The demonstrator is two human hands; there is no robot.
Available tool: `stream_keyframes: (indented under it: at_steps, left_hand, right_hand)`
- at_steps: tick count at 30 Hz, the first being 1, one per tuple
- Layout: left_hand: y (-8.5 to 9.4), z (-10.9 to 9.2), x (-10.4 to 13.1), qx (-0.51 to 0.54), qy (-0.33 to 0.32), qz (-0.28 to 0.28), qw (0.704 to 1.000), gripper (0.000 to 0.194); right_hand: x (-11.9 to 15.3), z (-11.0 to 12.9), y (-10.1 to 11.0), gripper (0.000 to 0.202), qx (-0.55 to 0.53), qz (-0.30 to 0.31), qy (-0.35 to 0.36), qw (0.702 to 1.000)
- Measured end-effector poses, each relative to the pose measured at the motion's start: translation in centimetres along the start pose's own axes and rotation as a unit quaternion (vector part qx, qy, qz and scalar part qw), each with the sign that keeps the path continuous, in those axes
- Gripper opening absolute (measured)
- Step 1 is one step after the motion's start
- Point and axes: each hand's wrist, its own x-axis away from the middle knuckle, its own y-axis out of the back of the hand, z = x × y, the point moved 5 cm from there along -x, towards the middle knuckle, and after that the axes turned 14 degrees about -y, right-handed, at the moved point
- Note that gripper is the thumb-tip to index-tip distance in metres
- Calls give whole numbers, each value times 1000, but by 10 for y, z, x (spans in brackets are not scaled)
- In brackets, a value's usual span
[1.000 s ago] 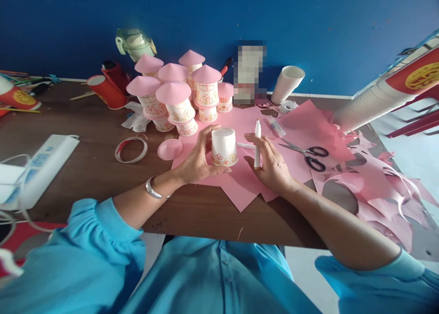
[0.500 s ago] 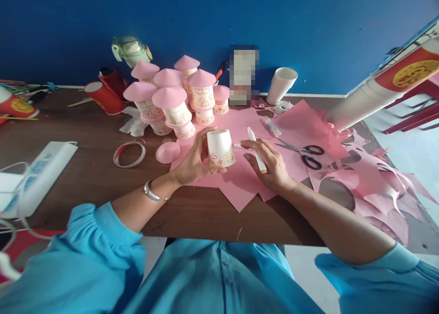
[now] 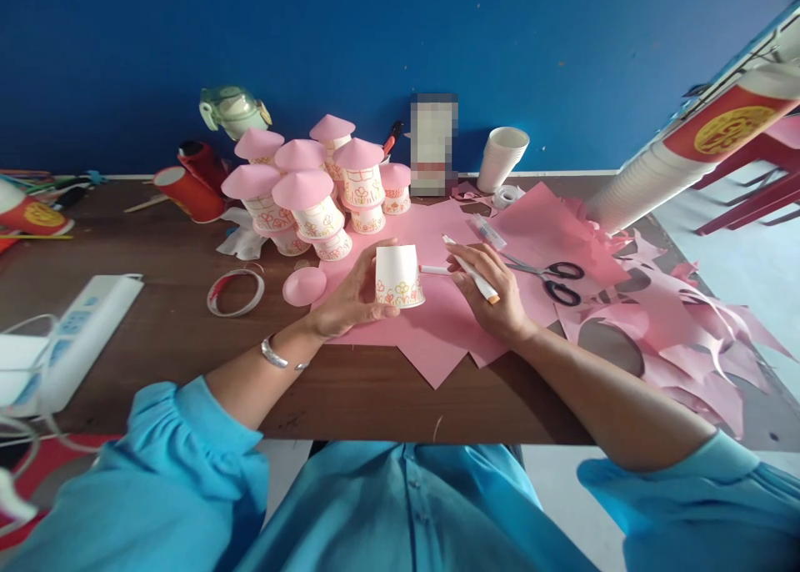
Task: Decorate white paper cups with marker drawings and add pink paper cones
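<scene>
My left hand [image 3: 355, 298] is wrapped round a white paper cup [image 3: 396, 268], held upside down with its rim at the bottom. Red and yellow flowers are drawn along the band near that rim. To the right of the cup, my right hand [image 3: 497, 295] grips a white marker [image 3: 472, 269] with an orange end, slanted between thumb and fingers and apart from the cup. A second white marker [image 3: 436, 269] with a red tip lies on the pink paper [image 3: 434, 363] between the hands. Just left of my left hand rests a pink paper cone [image 3: 304, 286].
Behind stand several decorated cup towers [image 3: 303, 190] with pink cone roofs. Scissors [image 3: 553, 280], a glue tube [image 3: 489, 232] and pink paper scraps [image 3: 681, 338] lie to the right. A tape roll [image 3: 236, 293] and a power strip [image 3: 75, 330] are on the left.
My right hand has turned the marker to a flatter slant, its orange end moving right. The cup in my left hand has tilted slightly. The camera view has shifted a little.
</scene>
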Motion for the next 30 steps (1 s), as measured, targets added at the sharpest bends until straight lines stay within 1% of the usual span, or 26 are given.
stream_keyframes:
  at_steps: [3,5,9,12,16,19,24,27,30]
  left_hand:
    - [1,2,1,-13,8,16,1000,89]
    - [1,3,1,-13,11,19,1000,91]
    - [1,2,1,-12,25,17,999,96]
    - [-1,0,0,0,30,10,1000,94]
    - [-4,-3,-1,18,34,10,999,93]
    - [-2,-2,-1,16,36,1,999,94]
    - [1,0,0,-12,28,-6,1000,88]
    - [0,-2,-1,-24,20,1,1000,91]
    - [-2,-3,-2,-27,27,5,999,93]
  right_hand:
    - [-2,0,2,17,1,-13,-5,1000]
    - [-2,-4,3,12,11,-19,-28,999]
    - [-2,-18,2,13,-1,-13,-118,993]
    - [-2,-25,1,19,-34,-9,-157,987]
    - [-2,-28,1,20,-37,-12,-164,986]
    - [-3,-29,0,21,-50,-5,-170,984]
    - [-4,-32,-1,35,-123,13,-193,973]
    - [-4,-32,-1,40,-134,10,-198,971]
    - [-4,-33,-1,40,-128,6,-196,972]
